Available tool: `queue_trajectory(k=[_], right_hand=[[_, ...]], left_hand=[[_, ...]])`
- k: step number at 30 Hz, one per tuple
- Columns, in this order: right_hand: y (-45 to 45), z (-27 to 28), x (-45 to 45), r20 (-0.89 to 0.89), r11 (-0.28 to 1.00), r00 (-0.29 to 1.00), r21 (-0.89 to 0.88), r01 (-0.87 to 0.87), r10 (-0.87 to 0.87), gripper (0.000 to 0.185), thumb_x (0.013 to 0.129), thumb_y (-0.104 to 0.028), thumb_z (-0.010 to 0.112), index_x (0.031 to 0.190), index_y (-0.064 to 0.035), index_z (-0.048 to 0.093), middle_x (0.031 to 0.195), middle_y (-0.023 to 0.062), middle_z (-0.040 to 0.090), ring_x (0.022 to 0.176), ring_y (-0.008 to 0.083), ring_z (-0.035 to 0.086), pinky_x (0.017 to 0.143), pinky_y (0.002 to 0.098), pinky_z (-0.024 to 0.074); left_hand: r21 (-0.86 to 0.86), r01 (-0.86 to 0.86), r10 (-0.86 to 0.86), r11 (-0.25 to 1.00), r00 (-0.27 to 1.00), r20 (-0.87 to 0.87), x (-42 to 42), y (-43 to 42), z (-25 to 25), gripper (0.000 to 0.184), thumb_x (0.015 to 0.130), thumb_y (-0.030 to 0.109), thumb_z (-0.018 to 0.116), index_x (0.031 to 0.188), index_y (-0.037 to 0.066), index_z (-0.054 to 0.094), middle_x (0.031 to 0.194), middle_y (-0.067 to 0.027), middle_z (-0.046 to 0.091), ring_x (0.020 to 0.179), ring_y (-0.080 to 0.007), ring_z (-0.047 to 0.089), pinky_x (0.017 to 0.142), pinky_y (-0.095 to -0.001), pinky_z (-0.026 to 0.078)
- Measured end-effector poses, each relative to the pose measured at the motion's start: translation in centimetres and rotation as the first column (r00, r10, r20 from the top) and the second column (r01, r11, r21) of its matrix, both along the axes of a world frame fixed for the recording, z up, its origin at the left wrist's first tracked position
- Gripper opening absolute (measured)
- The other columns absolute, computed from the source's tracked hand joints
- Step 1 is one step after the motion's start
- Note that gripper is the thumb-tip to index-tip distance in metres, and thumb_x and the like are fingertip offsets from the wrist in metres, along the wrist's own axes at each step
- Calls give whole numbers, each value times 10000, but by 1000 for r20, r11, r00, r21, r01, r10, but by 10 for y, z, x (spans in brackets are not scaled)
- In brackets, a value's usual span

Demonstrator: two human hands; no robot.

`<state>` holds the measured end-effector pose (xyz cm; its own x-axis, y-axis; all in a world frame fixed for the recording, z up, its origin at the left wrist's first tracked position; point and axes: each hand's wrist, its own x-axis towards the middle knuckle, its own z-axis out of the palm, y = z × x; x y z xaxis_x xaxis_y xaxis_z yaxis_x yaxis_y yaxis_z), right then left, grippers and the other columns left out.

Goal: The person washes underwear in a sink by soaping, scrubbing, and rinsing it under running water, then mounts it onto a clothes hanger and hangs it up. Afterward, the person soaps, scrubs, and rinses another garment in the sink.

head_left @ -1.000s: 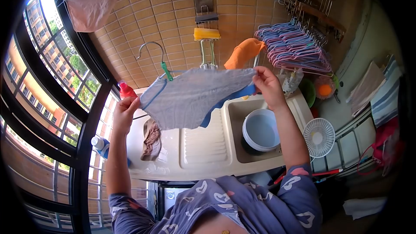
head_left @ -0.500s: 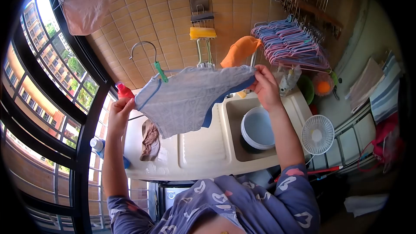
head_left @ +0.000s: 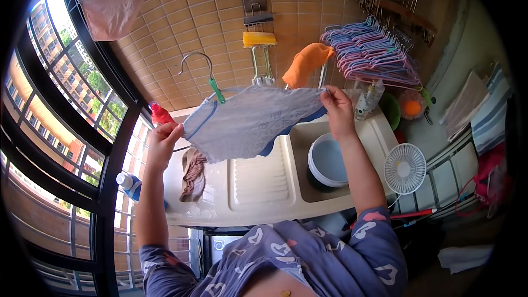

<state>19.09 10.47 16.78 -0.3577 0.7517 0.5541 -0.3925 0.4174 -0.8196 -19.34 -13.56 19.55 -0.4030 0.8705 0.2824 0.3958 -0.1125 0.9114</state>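
A pair of light grey underpants (head_left: 247,121) with blue trim is stretched out in the air over the sink counter. My left hand (head_left: 164,144) is closed on its left edge. The right edge is pinched in my right hand (head_left: 337,113), slightly higher. At the garment's upper left, a green clip (head_left: 216,91) hangs under a metal hanger hook (head_left: 196,61). Most of the hanger is hidden by the cloth.
Below is a pale washboard counter (head_left: 261,184) with a crumpled brown cloth (head_left: 193,176). A white bucket (head_left: 328,159) stands in the basin, near an orange-covered tap (head_left: 308,65). Bottles line the left, barred window side; hangers (head_left: 368,52) crowd the right wall, above a small fan (head_left: 405,169).
My left hand has shifted right and slightly down, closer to my right hand. The underpants hang less widely spread, and the hook and clip have moved right with them.
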Motion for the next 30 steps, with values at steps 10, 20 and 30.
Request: queue_trajectory(k=[10, 20, 30], right_hand=[[2, 28, 3, -164, 985, 976, -114, 127, -145, 190, 984, -164, 605, 1014, 13, 671, 898, -30, 625, 791, 53, 524, 716, 200, 413], [18, 20, 11, 283, 987, 959, 161, -25, -22, 235, 1005, -218, 571, 1095, -9, 635, 965, -19, 617, 852, 67, 573, 773, 208, 461], [-4, 27, 4, 248, 989, 966, -139, -44, 77, 272, 989, -237, 592, 1173, -38, 582, 884, 10, 626, 698, 68, 587, 517, 233, 503]], left_hand=[[-10, 44, -44, 999, 999, 22, 6, 8, 2, 232, 953, 186, 649, 852, -21, 680, 737, 23, 618, 685, -49, 512, 620, -213, 395], [21, 46, -47, 999, 998, 46, 17, 11, 8, 221, 960, 172, 636, 895, -35, 679, 768, 16, 640, 710, -49, 538, 639, -209, 417], [86, -1, -11, 996, 991, 134, 13, 11, 25, 258, 987, 193, 579, 855, -13, 660, 715, -9, 608, 666, -83, 544, 642, -238, 429]])
